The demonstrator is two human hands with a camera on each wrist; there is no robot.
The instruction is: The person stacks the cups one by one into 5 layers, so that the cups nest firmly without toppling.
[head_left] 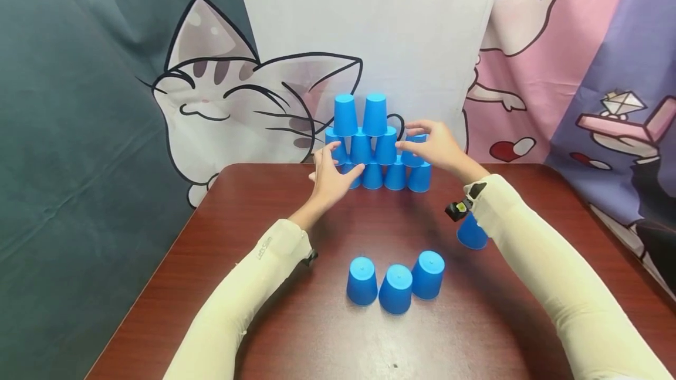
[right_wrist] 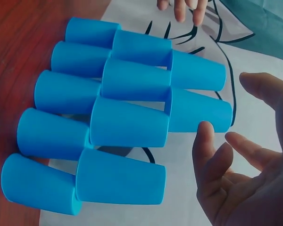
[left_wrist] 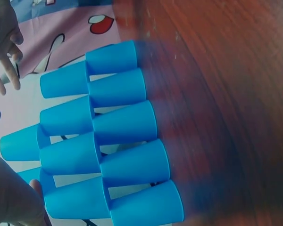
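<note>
A pyramid of upside-down blue plastic cups stands at the far side of the table, with several cups in each of the two lower rows. Two cups form its third row, a left one (head_left: 345, 116) and a right one (head_left: 375, 115). My left hand (head_left: 328, 179) is beside the pyramid's left side, thumb and fingers spread with nothing between them. On the other side, my right hand (head_left: 437, 146) is near the end cup (right_wrist: 120, 176) of the second row, its fingers loosely bent and holding nothing. Its fingertips overlap a third-row cup (right_wrist: 200, 110) in the right wrist view.
Three upside-down blue cups, among them a middle one (head_left: 396, 289), stand close together nearer me on the brown table (head_left: 296, 333). Another blue cup (head_left: 472, 233) is partly hidden under my right forearm. Behind the table hangs a cloth with cartoon cats (head_left: 211, 98).
</note>
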